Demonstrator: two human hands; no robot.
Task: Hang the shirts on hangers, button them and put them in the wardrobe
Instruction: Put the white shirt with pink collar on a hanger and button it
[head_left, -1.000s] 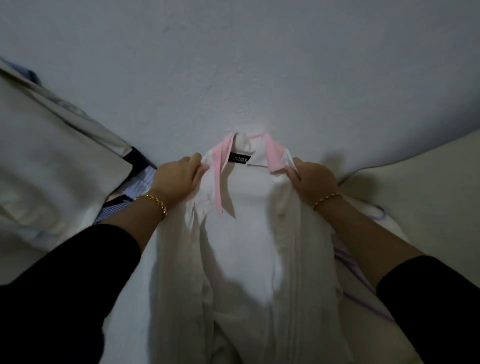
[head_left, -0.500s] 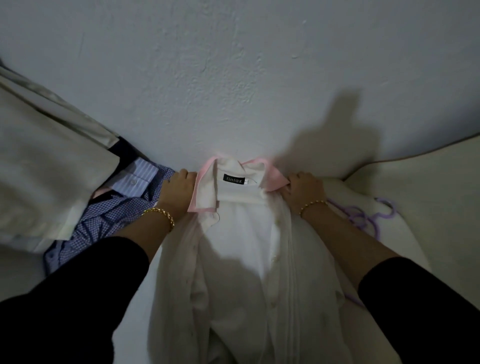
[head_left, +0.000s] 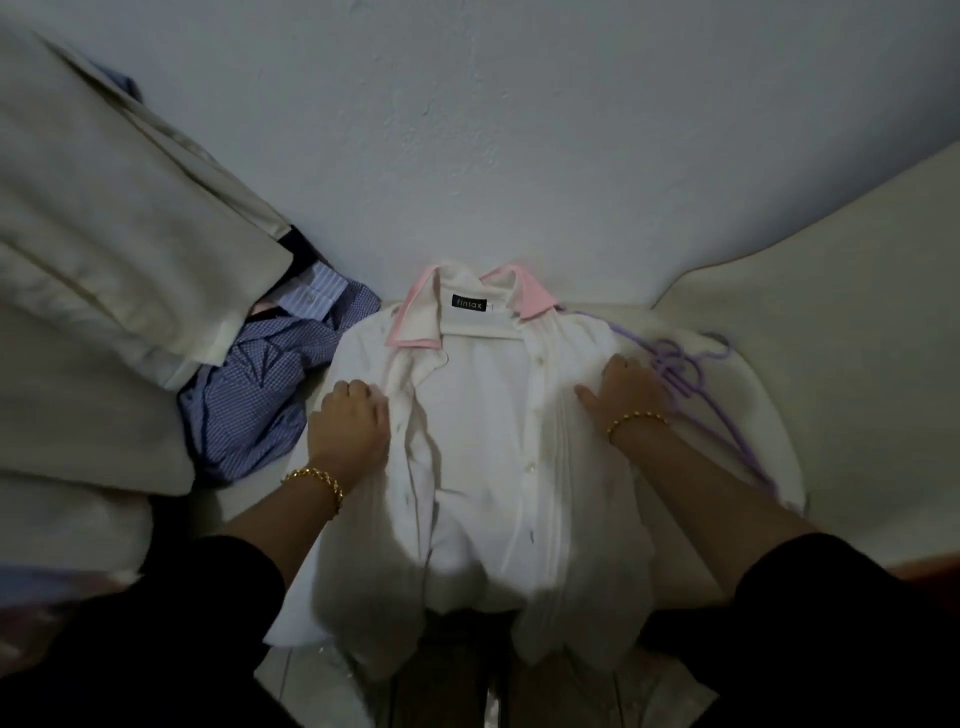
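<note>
Lowered onto the pale surface (head_left: 519, 156), the white shirt (head_left: 483, 415) lay open, collar far; both hands had slid nearer, from collar to fronts.
Right hand (head_left: 626, 389) spread, pressing; left hand (head_left: 348, 421) curled, pinch indiscernible. Smoothing outward would likely ease inserting a hanger from the purple hangers (head_left: 670, 358), just right.

Dim light covers a pale, rough-textured surface (head_left: 519, 130); cream cushions (head_left: 810, 322) flank it, with pale floor tiles (head_left: 306, 675) below.
</note>
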